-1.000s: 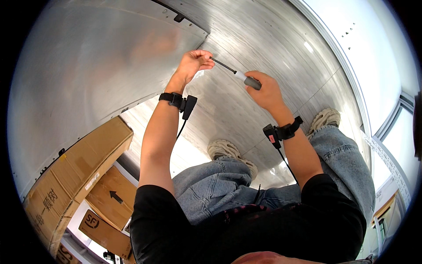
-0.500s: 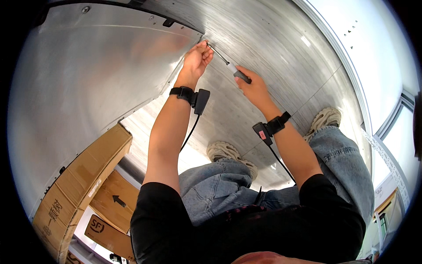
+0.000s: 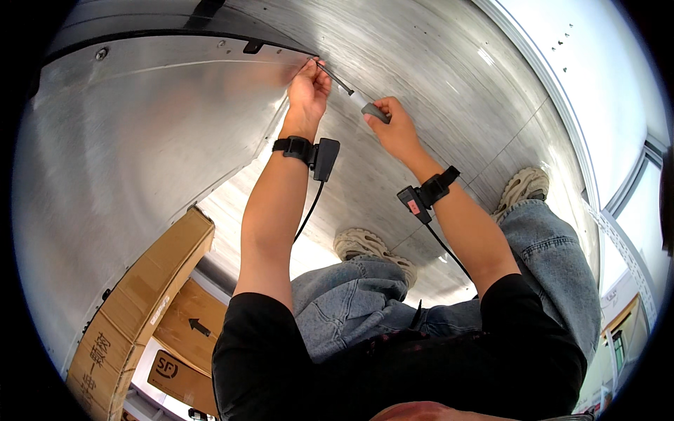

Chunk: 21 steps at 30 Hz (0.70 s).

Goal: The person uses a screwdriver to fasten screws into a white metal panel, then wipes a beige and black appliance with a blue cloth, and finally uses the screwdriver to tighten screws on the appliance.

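Observation:
My right hand (image 3: 394,125) is wrapped round the grey handle of a screwdriver (image 3: 359,100). Its thin dark shaft slants up and left toward the corner of a large silver metal panel (image 3: 161,133). At that corner my left hand (image 3: 309,88) is closed, with thumb and fingers pinched together at the tip of the shaft. Whatever lies between those fingertips is too small and covered to make out. Along the panel's far edge runs a dark rim with a black clip (image 3: 251,47), and a screw (image 3: 102,54) sits near its far left corner.
Cardboard boxes (image 3: 151,298) stand below the panel at the lower left. Grey wood-look floor (image 3: 435,91) lies to the right of the panel, bounded by a white wall edge (image 3: 562,119). My shoes (image 3: 523,189) are on the floor. A cable hangs from each wrist-strapped black device (image 3: 325,160).
Both hands and the screwdriver have shifted slightly left and up in the picture. The panel's far edge also sits differently in view. Both hands keep the same hold.

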Tool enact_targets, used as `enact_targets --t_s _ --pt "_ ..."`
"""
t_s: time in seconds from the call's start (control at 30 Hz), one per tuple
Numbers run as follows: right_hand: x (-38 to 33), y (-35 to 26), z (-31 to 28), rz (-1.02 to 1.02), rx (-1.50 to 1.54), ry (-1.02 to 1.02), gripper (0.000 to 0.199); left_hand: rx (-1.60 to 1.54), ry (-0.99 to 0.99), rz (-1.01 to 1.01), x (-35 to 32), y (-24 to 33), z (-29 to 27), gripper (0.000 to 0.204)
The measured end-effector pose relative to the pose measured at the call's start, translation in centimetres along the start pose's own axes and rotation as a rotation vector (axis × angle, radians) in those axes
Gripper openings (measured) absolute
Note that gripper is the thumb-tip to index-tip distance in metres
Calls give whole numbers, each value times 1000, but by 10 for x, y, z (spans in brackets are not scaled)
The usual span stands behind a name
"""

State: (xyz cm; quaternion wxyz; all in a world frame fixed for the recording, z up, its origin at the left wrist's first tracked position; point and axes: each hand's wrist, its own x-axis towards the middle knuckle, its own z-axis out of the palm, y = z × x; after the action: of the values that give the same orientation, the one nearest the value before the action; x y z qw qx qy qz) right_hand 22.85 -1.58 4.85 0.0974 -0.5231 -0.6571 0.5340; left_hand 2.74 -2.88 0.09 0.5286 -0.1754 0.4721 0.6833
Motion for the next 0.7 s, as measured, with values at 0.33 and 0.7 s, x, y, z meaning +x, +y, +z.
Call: enact_targets --t_s 0.33,0.7 --pt "1 -12 -6 -16 -46 17 32 -39 -29 -11 -3 5 1 12" --pt "5 -7 -2 -36 -18 4 38 -54 -40 -49 1 6 -2 18"
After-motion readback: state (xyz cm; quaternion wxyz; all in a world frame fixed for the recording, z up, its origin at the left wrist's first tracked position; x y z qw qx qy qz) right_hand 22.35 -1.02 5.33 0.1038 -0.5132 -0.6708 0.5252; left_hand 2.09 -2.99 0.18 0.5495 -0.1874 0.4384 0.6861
